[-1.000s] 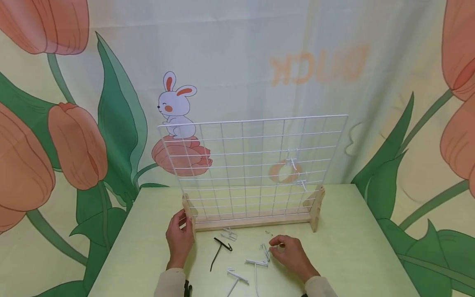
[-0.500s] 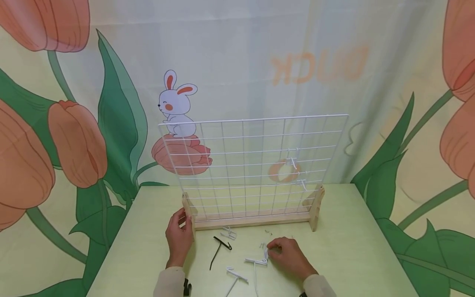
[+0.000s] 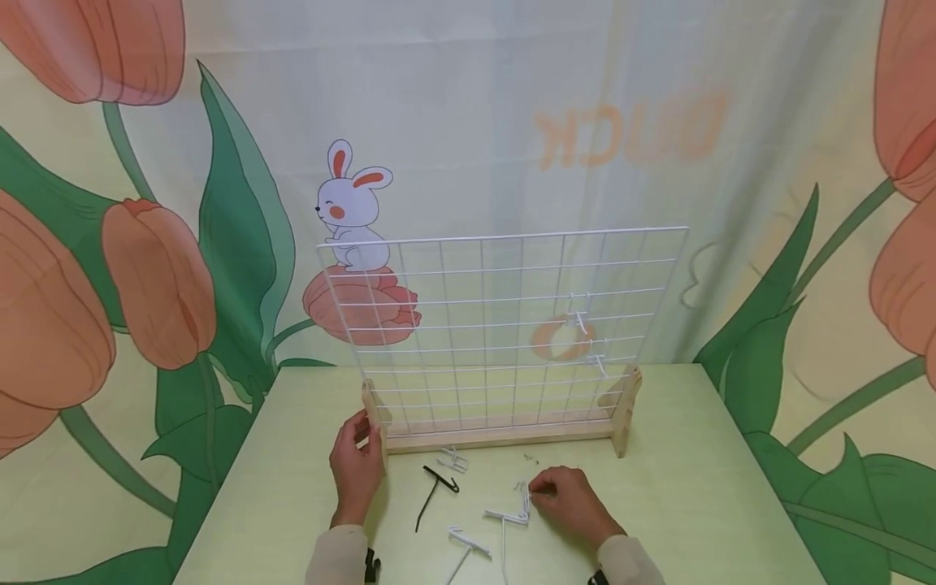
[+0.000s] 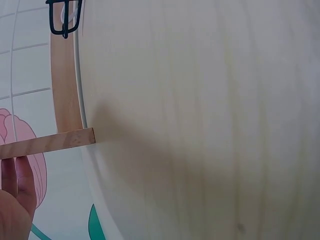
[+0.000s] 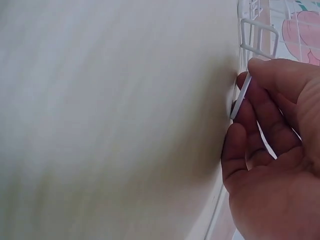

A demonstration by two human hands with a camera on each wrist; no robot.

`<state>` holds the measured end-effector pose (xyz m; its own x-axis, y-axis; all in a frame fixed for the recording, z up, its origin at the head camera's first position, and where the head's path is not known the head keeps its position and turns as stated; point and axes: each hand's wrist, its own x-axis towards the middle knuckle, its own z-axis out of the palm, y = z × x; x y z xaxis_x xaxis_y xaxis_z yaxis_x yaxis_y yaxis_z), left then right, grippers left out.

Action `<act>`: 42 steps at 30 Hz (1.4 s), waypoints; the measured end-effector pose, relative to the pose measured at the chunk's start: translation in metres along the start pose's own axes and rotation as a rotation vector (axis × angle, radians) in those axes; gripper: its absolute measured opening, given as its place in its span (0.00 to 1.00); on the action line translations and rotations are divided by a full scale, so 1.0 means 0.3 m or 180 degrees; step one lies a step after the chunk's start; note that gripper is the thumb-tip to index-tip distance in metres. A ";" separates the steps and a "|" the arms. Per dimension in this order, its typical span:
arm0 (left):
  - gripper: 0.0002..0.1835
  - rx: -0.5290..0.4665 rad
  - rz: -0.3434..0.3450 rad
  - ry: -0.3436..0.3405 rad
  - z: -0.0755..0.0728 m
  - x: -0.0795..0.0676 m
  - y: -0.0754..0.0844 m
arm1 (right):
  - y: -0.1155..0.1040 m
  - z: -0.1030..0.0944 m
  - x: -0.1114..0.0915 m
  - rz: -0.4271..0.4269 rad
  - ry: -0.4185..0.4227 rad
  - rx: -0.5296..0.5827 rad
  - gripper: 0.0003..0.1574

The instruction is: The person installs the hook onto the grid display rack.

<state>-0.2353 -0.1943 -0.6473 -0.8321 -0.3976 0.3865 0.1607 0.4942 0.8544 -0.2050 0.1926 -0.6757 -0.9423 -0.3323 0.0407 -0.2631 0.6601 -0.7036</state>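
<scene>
My left hand is at the left end of a wooden stand, its fingertips against the outer face of the end piece. The stand holds a white wire grid panel upright. My right hand is low over the table, thumb and fingers pinching a white wire hook. Beside that hook lies a white hook with a long prong. Two small white hooks hang on the right part of the grid, an upper hook and a lower hook.
On the table lie a black hook, another long white hook and a small white wire hook. Tiny pieces lie near the stand's base. A printed curtain hangs behind the table.
My right hand has moved slightly left and closed its fingertips on the white wire hook. The left hand stays at the stand's end piece.
</scene>
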 end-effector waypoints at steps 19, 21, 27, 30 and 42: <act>0.18 0.0078 0.0069 0.0064 0.007 -0.003 -0.003 | -0.026 -0.009 -0.013 0.0006 -0.0187 -0.0060 0.03; 0.18 0.0074 0.0057 0.0054 0.005 -0.003 -0.001 | -0.028 -0.012 -0.014 0.0050 -0.0196 -0.0023 0.03; 0.18 0.0074 0.0020 0.0028 0.001 -0.003 0.001 | -0.031 -0.016 -0.019 0.0142 -0.0161 0.0110 0.02; 0.18 0.0074 0.0029 0.0039 0.000 -0.003 0.002 | -0.030 -0.014 -0.021 0.0106 -0.0144 0.0183 0.04; 0.18 0.0024 0.0063 0.0058 0.007 0.004 0.003 | -0.043 -0.011 -0.019 0.0194 0.0165 0.0258 0.03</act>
<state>-0.2371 -0.1928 -0.6468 -0.8191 -0.4017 0.4095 0.1728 0.5079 0.8439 -0.1968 0.1882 -0.6647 -0.9661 -0.2564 0.0312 -0.1893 0.6206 -0.7609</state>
